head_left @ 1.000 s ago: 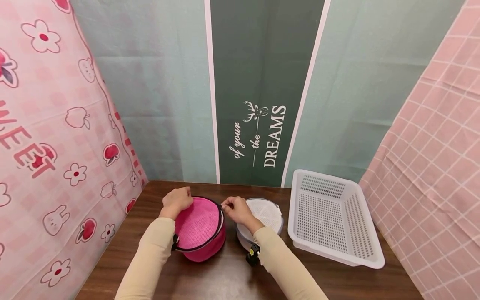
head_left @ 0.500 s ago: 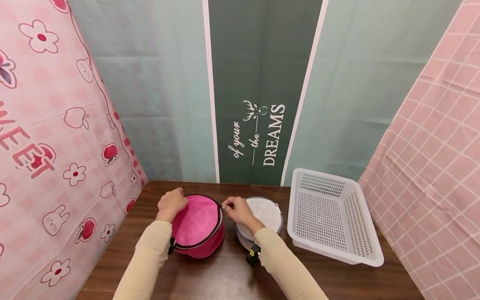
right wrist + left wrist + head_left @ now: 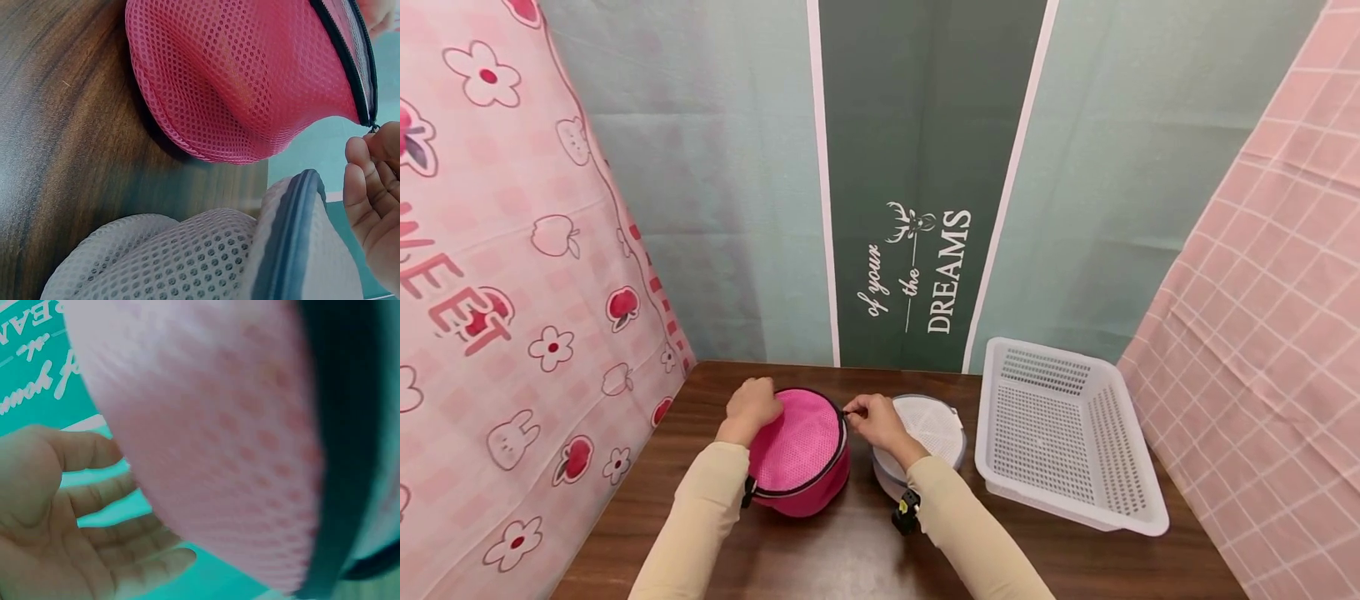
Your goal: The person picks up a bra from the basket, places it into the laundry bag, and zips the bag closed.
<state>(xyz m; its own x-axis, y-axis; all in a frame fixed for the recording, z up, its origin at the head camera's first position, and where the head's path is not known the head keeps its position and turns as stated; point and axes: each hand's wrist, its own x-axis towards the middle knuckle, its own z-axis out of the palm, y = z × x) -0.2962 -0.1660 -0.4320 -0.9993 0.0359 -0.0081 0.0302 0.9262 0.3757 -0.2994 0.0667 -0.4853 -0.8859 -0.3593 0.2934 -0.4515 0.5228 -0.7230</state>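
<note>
The pink mesh laundry bag (image 3: pixel 797 442), round with a black zipper round its lid, stands on the table at left of centre. At the left side of its lid lies my left hand (image 3: pixel 754 408); in the left wrist view its fingers (image 3: pixel 125 534) are spread and nearly straight, tips at the mesh edge. My right hand (image 3: pixel 874 419) pinches the zipper pull (image 3: pixel 374 129) at the lid's right rim. Below that hand, a white mesh laundry bag (image 3: pixel 928 425) with a grey-blue rim stands beside the pink one, partly covered by my right forearm.
A white perforated plastic basket (image 3: pixel 1037 492) stands on the right of the wooden table (image 3: pixel 842 558). Patterned cloths hang at the back and on both sides, including a pink checked cloth (image 3: pixel 1262 333) close to the basket.
My left hand and the pink laundry bag shifted slightly left, then back a little right. My right hand keeps its pinch on the zipper pull, almost unmoved.
</note>
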